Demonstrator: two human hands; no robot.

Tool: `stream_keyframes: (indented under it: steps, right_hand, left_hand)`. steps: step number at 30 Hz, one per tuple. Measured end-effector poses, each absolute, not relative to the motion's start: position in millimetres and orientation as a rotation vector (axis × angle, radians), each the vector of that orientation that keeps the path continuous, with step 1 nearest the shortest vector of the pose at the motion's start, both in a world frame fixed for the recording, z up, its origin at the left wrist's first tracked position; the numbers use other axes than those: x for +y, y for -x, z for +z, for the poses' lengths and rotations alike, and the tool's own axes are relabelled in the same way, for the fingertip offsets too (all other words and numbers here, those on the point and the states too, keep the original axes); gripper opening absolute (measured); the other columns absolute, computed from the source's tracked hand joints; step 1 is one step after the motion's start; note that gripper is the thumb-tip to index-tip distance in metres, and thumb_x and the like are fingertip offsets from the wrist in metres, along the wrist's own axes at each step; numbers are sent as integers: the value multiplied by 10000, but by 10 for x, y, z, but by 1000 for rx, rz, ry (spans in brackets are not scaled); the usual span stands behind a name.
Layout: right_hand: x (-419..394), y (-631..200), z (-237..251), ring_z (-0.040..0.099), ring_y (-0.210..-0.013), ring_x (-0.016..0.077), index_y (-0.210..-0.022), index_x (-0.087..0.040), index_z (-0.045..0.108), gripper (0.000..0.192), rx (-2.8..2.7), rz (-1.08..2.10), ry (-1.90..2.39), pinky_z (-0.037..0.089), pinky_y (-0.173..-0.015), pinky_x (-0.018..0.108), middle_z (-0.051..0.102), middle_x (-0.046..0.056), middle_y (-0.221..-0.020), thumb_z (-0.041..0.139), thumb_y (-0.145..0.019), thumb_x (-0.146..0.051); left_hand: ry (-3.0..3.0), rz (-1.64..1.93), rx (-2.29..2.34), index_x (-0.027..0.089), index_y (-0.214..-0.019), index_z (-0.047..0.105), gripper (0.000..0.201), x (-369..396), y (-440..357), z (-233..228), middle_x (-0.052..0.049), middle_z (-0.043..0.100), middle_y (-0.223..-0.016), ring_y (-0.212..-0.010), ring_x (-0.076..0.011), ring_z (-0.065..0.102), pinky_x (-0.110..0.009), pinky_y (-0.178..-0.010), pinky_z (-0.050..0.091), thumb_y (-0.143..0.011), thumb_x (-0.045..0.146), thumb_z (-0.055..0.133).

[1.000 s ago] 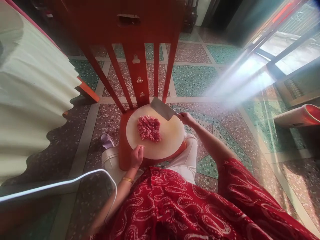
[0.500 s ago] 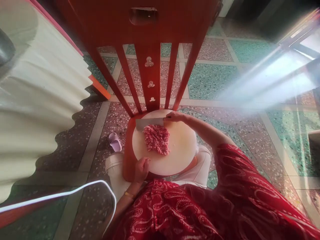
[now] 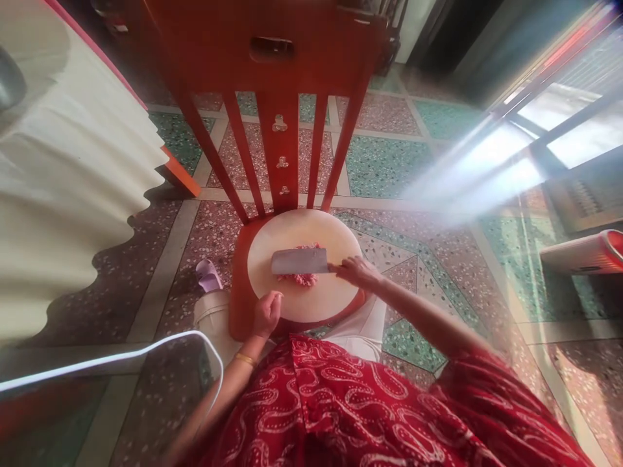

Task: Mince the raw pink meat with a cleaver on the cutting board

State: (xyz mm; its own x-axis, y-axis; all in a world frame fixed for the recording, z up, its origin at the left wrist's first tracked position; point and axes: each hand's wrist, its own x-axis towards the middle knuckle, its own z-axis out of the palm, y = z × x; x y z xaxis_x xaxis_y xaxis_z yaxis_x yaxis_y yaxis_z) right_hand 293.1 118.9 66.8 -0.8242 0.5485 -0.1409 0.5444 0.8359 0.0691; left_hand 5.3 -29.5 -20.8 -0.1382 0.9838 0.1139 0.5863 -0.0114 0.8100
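One large orange-red wooden chair [image 3: 292, 71] fills the far middle of the view, its slatted back rising over the speckled pink-and-green terrazzo floor [image 3: 389, 155]. A pale pleated cloth [image 3: 73, 188] hangs at the left. On the chair's seat lies a round cream-coloured chopping board [image 3: 335, 292], and near the board's middle sits a small heap of pink minced meat [image 3: 302, 279], mostly covered by a broad rectangular steel cleaver [image 3: 299, 261]. The blade lies across the heap, pointing left. The right hand [image 3: 355, 271] is clenched round the cleaver's handle at the board's right side. The left hand [image 3: 267, 312] is curled loosely at the board's near-left rim, touching the edge; it seems to steady the board, though whether it truly grips cannot be told. A small lilac slipper [image 3: 208, 275] lies on the floor left of the chair. By the look of it the mincing stroke is in hand; the next move would call for lifting the blade clear and bringing it down on the heap, well apart from the left fingers.
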Motion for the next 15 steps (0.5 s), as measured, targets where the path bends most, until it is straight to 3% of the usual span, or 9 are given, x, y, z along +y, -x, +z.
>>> stream_keyframes:
  steps: [5, 9, 15]
  right_hand:
    - [471, -3057, 481, 551, -739, 182, -1308, -282, 511, 389, 2801, -80, -1210, 344, -629, 286, 625, 86, -832, 433, -932, -345]
    - [237, -2962, 892, 587, -726, 184, -1297, -252, 527, 396, 2972, -279, -1533, 419, -660, 289, 646, 84, -835, 387, -938, -344]
    - [367, -2319, 1495, 615, -934, 188, -1441, -217, 289, 520, 3363, -692, -1912, 487, -807, 302, 628, 98, -1102, 340, -936, -329]
  left_hand:
    - [-1676, 1067, 1741, 192, -801, 569, 266, -306, -62, -200, -37, 632, -748, -723, -150, 589, -262, -706, 451, -892, 314, 351]
    - [-1687, 1077, 1729, 193, -785, 567, 289, -301, -68, -185, -48, 637, -759, -731, -158, 594, -267, -698, 457, -890, 328, 334]
    - [-1696, 1093, 1752, 191, -778, 566, 300, -304, -81, -143, -47, 633, -745, -700, -154, 580, -265, -678, 447, -887, 335, 326]
